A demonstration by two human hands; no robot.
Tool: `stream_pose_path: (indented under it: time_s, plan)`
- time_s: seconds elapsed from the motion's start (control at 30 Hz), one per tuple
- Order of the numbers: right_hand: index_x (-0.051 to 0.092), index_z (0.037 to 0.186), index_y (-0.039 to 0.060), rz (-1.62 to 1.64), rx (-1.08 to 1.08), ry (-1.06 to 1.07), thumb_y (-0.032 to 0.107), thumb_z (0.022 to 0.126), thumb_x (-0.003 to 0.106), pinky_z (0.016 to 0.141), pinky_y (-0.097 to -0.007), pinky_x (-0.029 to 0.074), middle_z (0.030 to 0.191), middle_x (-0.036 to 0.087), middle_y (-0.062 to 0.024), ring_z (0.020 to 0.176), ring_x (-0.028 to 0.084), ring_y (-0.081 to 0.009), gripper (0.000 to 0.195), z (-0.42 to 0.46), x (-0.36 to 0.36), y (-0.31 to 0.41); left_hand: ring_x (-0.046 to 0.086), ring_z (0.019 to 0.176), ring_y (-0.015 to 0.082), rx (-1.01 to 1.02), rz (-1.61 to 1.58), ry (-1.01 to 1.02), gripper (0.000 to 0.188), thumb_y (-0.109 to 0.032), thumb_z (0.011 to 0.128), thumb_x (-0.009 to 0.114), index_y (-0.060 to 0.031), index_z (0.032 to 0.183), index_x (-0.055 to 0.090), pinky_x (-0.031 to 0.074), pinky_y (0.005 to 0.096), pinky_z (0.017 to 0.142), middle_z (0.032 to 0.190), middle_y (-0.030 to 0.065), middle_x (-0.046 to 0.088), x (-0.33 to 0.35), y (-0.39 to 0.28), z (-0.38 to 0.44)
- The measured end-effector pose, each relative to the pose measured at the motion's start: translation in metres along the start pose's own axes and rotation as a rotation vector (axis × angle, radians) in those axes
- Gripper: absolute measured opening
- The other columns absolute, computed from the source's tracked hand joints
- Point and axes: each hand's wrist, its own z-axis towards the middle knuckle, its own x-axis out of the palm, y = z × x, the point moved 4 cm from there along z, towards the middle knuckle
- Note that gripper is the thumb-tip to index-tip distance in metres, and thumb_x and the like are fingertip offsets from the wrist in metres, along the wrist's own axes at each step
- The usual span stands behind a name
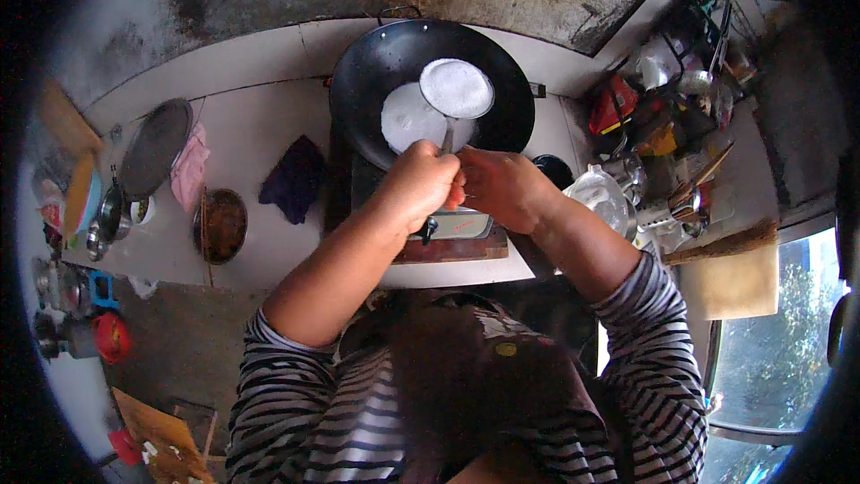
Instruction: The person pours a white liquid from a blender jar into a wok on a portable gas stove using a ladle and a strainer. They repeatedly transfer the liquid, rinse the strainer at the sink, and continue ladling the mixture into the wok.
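Observation:
My left hand (424, 178) is closed around the handle of a round metal strainer (457, 89) heaped with white powder. The strainer hangs over a large black wok (366, 74). In the wok lies a round patch of white powder (408, 122), partly covered by the strainer. My right hand (505, 187) is close against the left one, beside the handle. Its fingertips are partly hidden, so whether it grips anything is unclear. Under the wok stands a tabletop gas stove (457, 225), its black knob (428, 230) on the front.
A dark cloth (293, 179) lies left of the stove, with a brown-stained pan (222, 225) and a pink cloth (190, 168) farther left. At right stand a clear plastic container (596, 198) and a brush (729, 245). Metal utensils (699, 84) crowd the back right corner.

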Motion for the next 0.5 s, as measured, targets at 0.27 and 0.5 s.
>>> stream_pose_path:
  time_s: [0.27,0.5]
  plan:
    - [0.053,0.080,0.0004,-0.056,0.042,-0.152,0.014,0.082,0.039,0.039,-0.0309,0.035,0.058,0.050,-0.0098,0.041,0.043,-0.0189,0.020,0.017,-0.015,0.005,0.053,0.042,0.0195,0.017,0.047,-0.096,0.025,-0.011,0.073,0.042,0.0125,0.082,0.046,0.042,0.0295,0.039,0.056,0.0155,0.054,0.033,0.005,0.015]
    - [0.054,0.099,0.0000,-0.197,0.073,-0.041,0.022,0.086,0.037,0.036,-0.0331,0.043,0.070,0.056,-0.0124,0.051,0.054,-0.0226,0.031,0.006,-0.018,0.025,0.049,0.040,0.0155,0.059,0.160,-0.051,0.027,-0.017,0.079,0.041,0.0071,0.090,0.041,0.040,0.0287,0.037,0.061,0.0112,0.052,0.053,-0.002,0.015]
